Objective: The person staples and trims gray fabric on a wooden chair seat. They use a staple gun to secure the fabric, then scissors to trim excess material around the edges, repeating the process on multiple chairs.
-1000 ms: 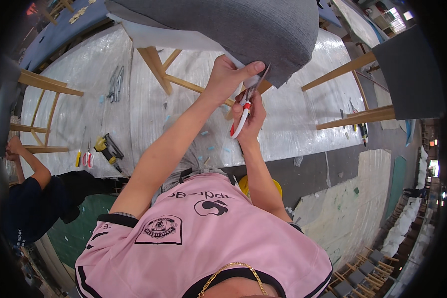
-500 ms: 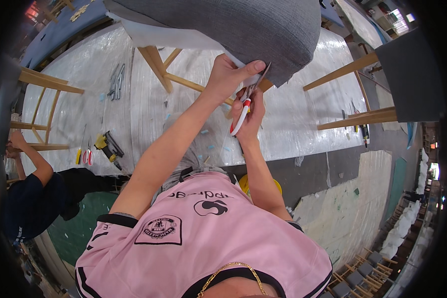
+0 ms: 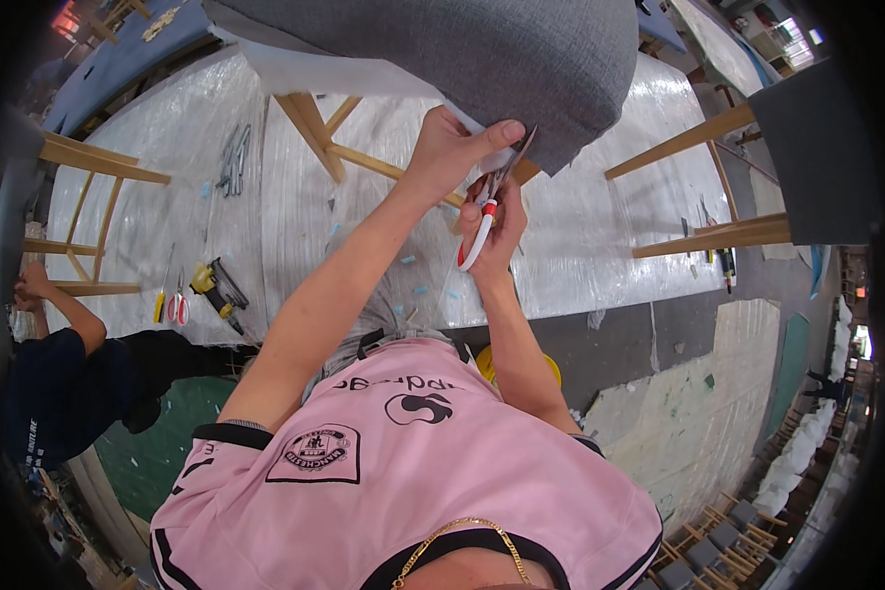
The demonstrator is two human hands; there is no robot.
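A chair seat covered in grey fabric (image 3: 521, 64) fills the top middle, with a white lining (image 3: 334, 74) hanging along its near edge and wooden legs (image 3: 310, 133) below. My left hand (image 3: 452, 147) is closed on the edge of the fabric, thumb pointing right. Just below it, my right hand (image 3: 497, 226) grips scissors (image 3: 484, 231) with red-and-white handles. Their blades point up and lie against the fabric edge near the seat's corner, beside my left thumb. Part of the lower blade area is hidden by my fingers.
On the plastic-covered table (image 3: 560, 265) lie a yellow nail gun (image 3: 214, 293), another pair of scissors (image 3: 177, 309), a screwdriver (image 3: 159, 307) and metal rods (image 3: 234, 162). Another grey chair (image 3: 811, 157) stands at right. A co-worker (image 3: 54, 383) is at left beside a wooden frame (image 3: 103, 152).
Both hands stay at the same fabric edge. The scissors have shifted very slightly; their blades look a little more open. The whole view has drifted a few pixels.
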